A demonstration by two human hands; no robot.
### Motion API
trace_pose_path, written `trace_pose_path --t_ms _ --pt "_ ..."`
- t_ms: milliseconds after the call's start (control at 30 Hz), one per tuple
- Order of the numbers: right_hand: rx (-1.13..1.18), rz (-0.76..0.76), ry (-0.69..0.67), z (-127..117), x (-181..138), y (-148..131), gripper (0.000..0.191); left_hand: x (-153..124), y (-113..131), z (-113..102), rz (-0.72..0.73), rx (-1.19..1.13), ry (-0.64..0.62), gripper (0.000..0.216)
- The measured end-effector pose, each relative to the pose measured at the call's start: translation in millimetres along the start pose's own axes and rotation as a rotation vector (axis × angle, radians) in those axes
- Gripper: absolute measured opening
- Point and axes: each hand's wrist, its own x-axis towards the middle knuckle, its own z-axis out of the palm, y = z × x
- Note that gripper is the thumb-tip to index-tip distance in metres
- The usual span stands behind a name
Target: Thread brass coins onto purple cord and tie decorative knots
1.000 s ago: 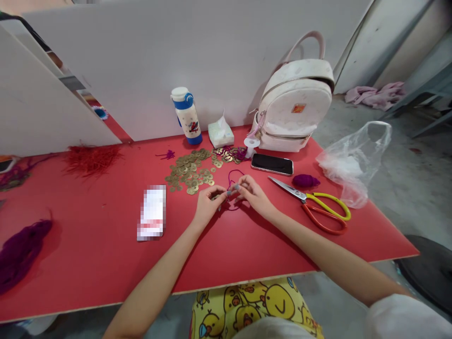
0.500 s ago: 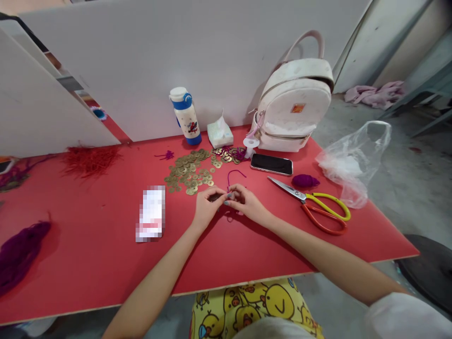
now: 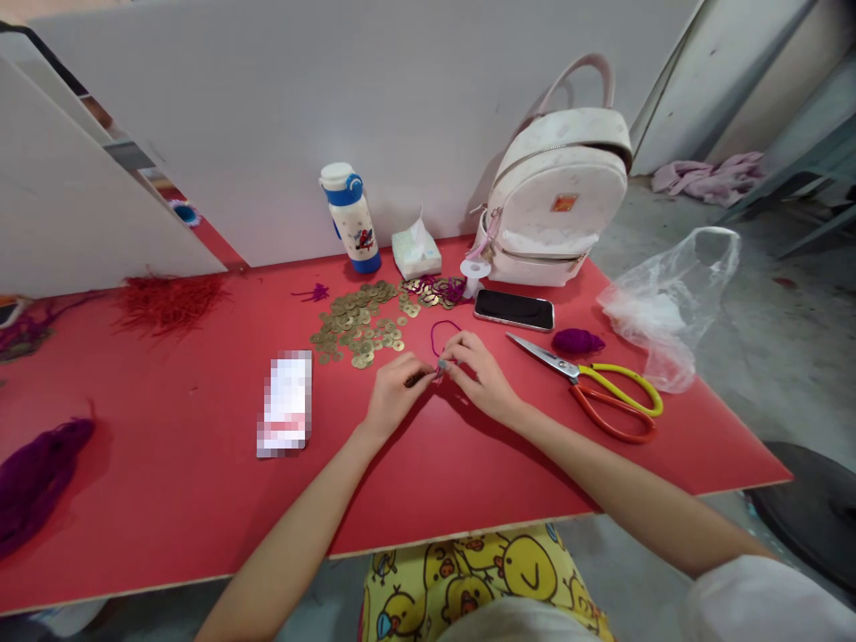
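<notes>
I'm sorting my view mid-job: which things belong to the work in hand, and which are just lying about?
Likely in the job: purple yarn at the left hand and right hand; coins; scissors; small purple skein.
Likely lying about: bottle; tissues; backpack; phone; plastic bag.

The left forearm [image 3: 304, 513] and the right forearm [image 3: 602, 473] reach forward and form together an angle, while the left hand [image 3: 391, 394] and the right hand [image 3: 485, 382], both having curled fingers [image 3: 466, 348], pinch very near each other.
</notes>
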Motion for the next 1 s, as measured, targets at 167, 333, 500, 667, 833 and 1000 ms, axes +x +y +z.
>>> trace_pose_path --t_ms 167,333,500,667,833,1000 --pt "0.084 0.037 -0.057 -0.1 2.6 5.3 0.021 -3.7 3.9 0.2 0.055 -0.108 -0.017 0.015" --pt "0.188 0.14 -0.227 5.8 -1.8 3.8 0.025 -2.3 5.6 0.1 -0.059 -0.247 0.159 0.013" --pt "0.207 0.144 -0.303 7.1 -4.9 -1.0 0.028 1.9 4.5 1.0 -0.249 -0.408 0.223 0.01" --pt "0.064 0.09 -0.249 5.5 -2.9 2.8 0.021 5.0 1.5 0.8 -0.291 -0.436 0.15 0.011" --pt "0.163 0.138 -0.067 4.7 -1.1 4.3 0.016 4.7 1.5 2.0 -0.226 -0.343 0.105 0.011" --pt "0.592 0.343 0.012 1.5 2.6 2.0 0.031 3.2 2.7 3.8 -0.168 -0.322 0.086 0.009"
